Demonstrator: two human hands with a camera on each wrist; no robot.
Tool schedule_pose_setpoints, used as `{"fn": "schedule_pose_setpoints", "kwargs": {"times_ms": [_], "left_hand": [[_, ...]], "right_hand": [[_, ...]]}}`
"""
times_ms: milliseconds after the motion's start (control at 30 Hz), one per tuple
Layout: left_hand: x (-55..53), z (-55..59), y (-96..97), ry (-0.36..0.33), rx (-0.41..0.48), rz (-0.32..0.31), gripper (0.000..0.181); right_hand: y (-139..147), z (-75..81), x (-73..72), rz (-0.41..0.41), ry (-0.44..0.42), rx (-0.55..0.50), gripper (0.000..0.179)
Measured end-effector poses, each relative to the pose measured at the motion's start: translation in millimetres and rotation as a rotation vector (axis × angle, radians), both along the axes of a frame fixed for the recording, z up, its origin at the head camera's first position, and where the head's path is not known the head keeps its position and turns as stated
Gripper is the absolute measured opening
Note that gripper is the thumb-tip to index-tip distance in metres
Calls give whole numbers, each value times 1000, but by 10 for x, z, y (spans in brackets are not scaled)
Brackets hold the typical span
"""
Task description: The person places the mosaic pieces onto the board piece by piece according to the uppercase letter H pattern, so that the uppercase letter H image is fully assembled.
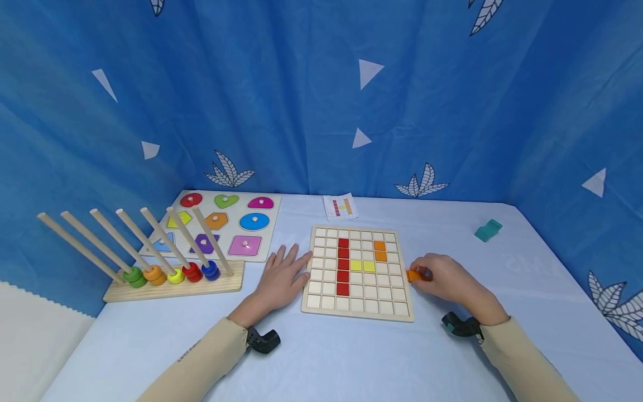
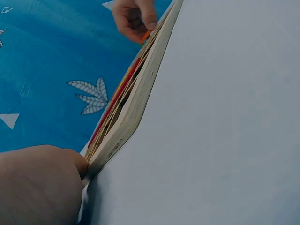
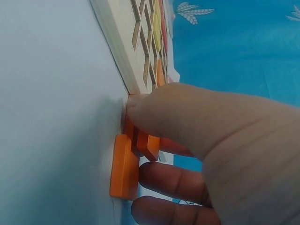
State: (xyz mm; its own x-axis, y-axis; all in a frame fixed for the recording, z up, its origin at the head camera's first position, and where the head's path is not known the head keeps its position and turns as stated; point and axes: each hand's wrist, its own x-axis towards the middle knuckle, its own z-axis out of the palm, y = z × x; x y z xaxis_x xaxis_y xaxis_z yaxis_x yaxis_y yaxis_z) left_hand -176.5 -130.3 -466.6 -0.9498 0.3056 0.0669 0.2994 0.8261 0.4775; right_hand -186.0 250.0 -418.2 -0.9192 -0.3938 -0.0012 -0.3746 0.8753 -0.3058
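A wooden grid board (image 1: 328, 304) lies flat in the middle of the table. Set in its squares are a column of red tiles (image 1: 343, 263), two yellow tiles (image 1: 362, 266) and two orange tiles (image 1: 380, 251). My left hand (image 1: 283, 280) rests with spread, straight fingers at the board's left edge. Beside the right edge, my right hand (image 1: 447, 277) pinches at loose orange tiles (image 1: 413, 276). In the right wrist view my thumb covers part of them; one orange tile (image 3: 123, 168) lies on the table and another (image 3: 150, 146) leans beside it, close to the fingers.
Behind the board lies a pattern card (image 1: 341, 207). At the left stand a peg rack (image 1: 173, 287) with colored rings and a shape puzzle (image 1: 230, 220). A teal piece (image 1: 488, 230) lies at the back right. A blue curtain (image 1: 321, 100) hangs behind the table.
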Motion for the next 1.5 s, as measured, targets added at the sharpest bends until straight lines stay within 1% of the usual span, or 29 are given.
{"fn": "schedule_pose_setpoints", "kwargs": {"times_ms": [267, 400, 467, 567, 700, 900, 1100, 1300, 1500], "left_hand": [[-7, 1, 0, -1, -5, -1, 54], [-13, 5, -5, -9, -18, 1, 55], [-14, 2, -8, -2, -15, 2, 55], [-17, -1, -9, 4, -14, 3, 54], [-14, -2, -7, -7, -9, 8, 55], [-6, 0, 9, -4, 5, 13, 55], [-6, -10, 19, -1, 8, 13, 54], [-3, 6, 17, -1, 10, 12, 54], [1, 15, 13, -3, 1, 9, 54]], "right_hand": [[16, 1, -27, -4, -4, -6, 26], [7, 7, -49, 4, 0, -7, 27], [-9, 14, -66, 11, 3, -10, 27], [-45, 26, -92, 25, 12, -9, 28], [-106, 45, -118, 37, 22, -3, 28], [-208, 76, -168, 42, 5, -20, 30], [-304, 99, -218, 64, -3, 0, 28], [-402, 92, -276, 90, 1, 3, 29], [-479, 65, -307, 95, 8, -9, 30]]}}
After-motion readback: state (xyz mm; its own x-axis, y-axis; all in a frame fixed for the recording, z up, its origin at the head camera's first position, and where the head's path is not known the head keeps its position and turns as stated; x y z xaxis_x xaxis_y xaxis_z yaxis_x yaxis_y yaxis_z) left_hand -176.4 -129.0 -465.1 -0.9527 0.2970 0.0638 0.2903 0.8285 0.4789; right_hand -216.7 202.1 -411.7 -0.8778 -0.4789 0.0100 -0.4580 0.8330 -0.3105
